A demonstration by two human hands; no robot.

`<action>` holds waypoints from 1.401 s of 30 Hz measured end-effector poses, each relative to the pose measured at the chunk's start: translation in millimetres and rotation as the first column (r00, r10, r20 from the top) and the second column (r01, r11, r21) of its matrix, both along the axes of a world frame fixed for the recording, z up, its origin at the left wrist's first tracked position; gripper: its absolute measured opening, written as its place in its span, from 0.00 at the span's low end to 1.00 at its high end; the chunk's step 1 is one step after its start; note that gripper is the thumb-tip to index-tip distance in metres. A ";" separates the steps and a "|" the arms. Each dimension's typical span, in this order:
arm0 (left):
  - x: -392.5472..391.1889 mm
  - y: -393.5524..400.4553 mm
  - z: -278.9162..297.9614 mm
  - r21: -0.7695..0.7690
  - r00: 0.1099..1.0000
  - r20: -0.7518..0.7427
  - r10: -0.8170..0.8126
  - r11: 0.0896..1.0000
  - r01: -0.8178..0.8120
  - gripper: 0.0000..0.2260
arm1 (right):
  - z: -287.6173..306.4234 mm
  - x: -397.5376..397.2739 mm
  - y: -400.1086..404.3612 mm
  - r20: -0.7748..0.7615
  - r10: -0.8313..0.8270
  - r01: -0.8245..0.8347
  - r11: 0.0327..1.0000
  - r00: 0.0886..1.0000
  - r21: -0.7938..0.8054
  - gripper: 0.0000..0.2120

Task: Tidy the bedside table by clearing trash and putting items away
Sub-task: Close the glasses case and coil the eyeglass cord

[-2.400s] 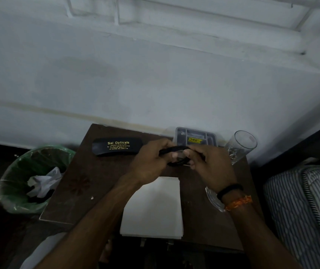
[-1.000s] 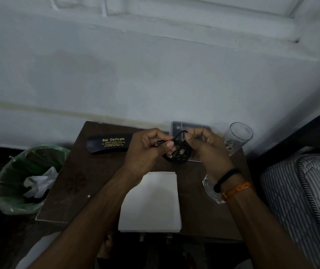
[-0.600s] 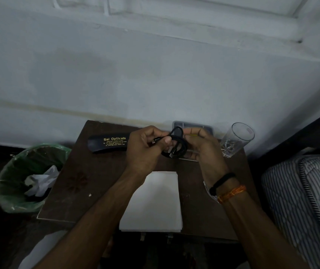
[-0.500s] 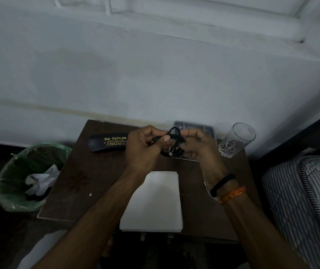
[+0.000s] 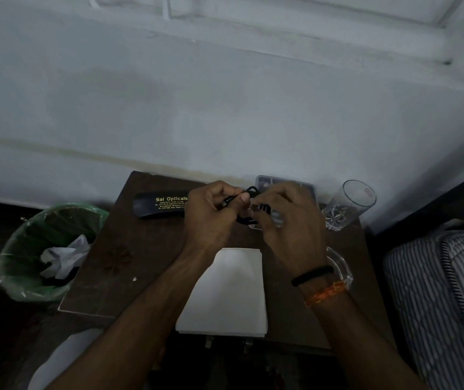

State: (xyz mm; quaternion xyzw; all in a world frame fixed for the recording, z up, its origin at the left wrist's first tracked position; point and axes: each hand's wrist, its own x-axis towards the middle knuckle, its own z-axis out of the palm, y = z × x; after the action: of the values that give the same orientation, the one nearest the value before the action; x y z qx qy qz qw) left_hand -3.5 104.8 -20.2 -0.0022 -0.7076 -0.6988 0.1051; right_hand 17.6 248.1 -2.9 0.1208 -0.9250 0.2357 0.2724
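Observation:
Above the back of the dark wooden bedside table [image 5: 118,260], both hands hold a coiled black cable [image 5: 246,219]. My left hand [image 5: 211,218] pinches one end with its connector between thumb and fingers. My right hand [image 5: 287,223] grips the loops from the right, hiding most of the coil. Behind the hands lies a grey compartment box [image 5: 306,190]. A black spectacle case [image 5: 159,205] with gold lettering lies at the back left. A stack of white paper [image 5: 225,291] rests at the front edge.
A clear drinking glass [image 5: 349,204] lies tilted at the back right corner, and a glass dish [image 5: 340,266] sits under my right wrist. A green-lined bin [image 5: 28,249] with crumpled paper stands left of the table. A striped mattress [image 5: 444,291] is at the right. A wall lies close behind.
The cable was stretched between the hands and is now gathered into a tighter coil. My right hand has closed further over the loops; both hands stay above the back of the table.

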 end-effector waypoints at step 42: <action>-1.7 1.1 5.0 0.198 0.960 0.017 -0.280 0.942 0.272 0.07 | -5.3 -11.5 12.6 0.384 0.215 0.136 0.694 0.898 -0.707 0.11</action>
State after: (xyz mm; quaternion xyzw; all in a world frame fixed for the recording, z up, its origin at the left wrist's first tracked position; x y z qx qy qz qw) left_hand -5.2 105.9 -15.2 -0.0754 -0.6310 -0.7720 -0.0100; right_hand 6.1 260.6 -8.2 -0.0310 -0.7920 0.6049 0.0772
